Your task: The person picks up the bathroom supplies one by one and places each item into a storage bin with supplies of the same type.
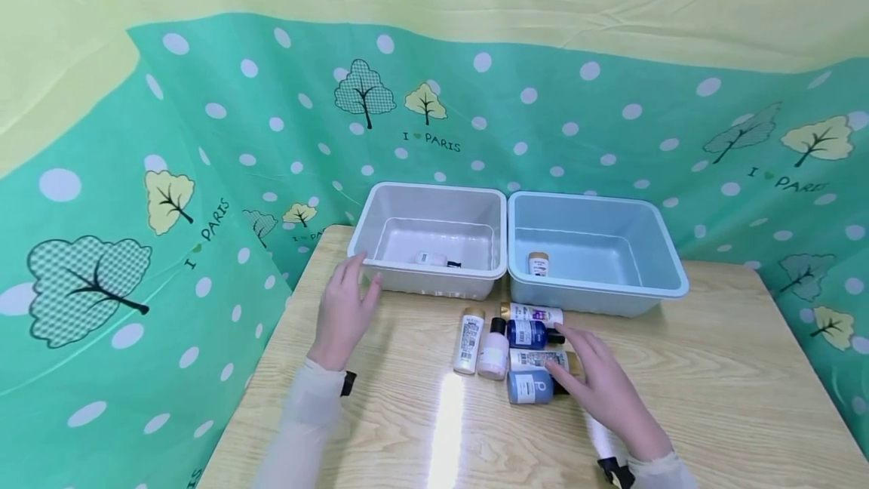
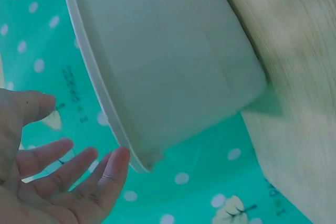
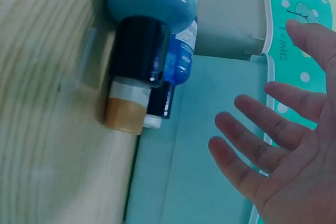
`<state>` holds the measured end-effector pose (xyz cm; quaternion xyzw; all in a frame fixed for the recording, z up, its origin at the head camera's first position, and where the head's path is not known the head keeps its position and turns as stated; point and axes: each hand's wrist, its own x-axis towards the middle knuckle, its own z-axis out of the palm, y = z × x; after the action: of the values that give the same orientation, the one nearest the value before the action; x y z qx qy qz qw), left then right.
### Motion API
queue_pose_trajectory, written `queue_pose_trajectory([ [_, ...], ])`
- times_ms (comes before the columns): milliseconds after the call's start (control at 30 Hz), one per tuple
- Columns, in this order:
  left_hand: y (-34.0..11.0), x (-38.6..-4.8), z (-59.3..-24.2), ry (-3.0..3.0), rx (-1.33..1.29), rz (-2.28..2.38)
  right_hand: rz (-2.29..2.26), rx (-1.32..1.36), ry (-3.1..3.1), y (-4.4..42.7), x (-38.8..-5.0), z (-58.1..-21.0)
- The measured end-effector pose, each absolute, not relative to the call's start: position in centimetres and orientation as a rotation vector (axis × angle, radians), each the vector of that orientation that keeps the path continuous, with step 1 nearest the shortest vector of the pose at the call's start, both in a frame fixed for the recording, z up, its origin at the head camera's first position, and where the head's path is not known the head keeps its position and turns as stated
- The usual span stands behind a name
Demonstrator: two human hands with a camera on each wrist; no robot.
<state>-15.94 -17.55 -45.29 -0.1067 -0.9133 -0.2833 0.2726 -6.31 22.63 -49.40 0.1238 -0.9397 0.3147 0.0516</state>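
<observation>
The left hand (image 1: 345,312) is at the front left corner of the white bin (image 1: 434,281), fingers relaxed and apart; in the left wrist view its fingertips reach the rim, contact unclear. Over the right-hand row of bottles hovers the right hand (image 1: 604,383), fingers spread, holding nothing. That row has a white tube (image 1: 536,313), a dark blue bottle (image 1: 526,333), a white bottle with gold cap (image 1: 532,360) and a grey-blue bottle (image 1: 531,387). Left of them stand out a white gold-capped bottle (image 1: 468,342) and a pale pink black-capped bottle (image 1: 493,355), lying side by side.
A light blue bin (image 1: 597,289) adjoins the white bin on the right, with a small gold-capped bottle (image 1: 538,264) inside. One pale black-capped bottle (image 1: 431,258) lies in the white bin. A green patterned cloth (image 1: 543,119) hangs behind the wooden table (image 1: 733,383).
</observation>
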Motion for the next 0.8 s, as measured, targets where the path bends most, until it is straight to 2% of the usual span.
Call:
queue_pose_trajectory([
  [367, -20.4, -18.2, -46.0, -2.518, -0.023, -1.087, 1.145, 0.361, -2.865, 23.5, -6.0, -50.7],
  [500, -20.6, -18.7, -46.1, -2.532, 0.021, -1.145, 1.193, 0.401, -2.846, 23.9, -6.0, -51.4],
  [800, -20.8, -19.6, -46.8, -2.53, 0.075, -1.282, 1.303, 0.269, -2.976, 24.3, -5.5, -52.4],
])
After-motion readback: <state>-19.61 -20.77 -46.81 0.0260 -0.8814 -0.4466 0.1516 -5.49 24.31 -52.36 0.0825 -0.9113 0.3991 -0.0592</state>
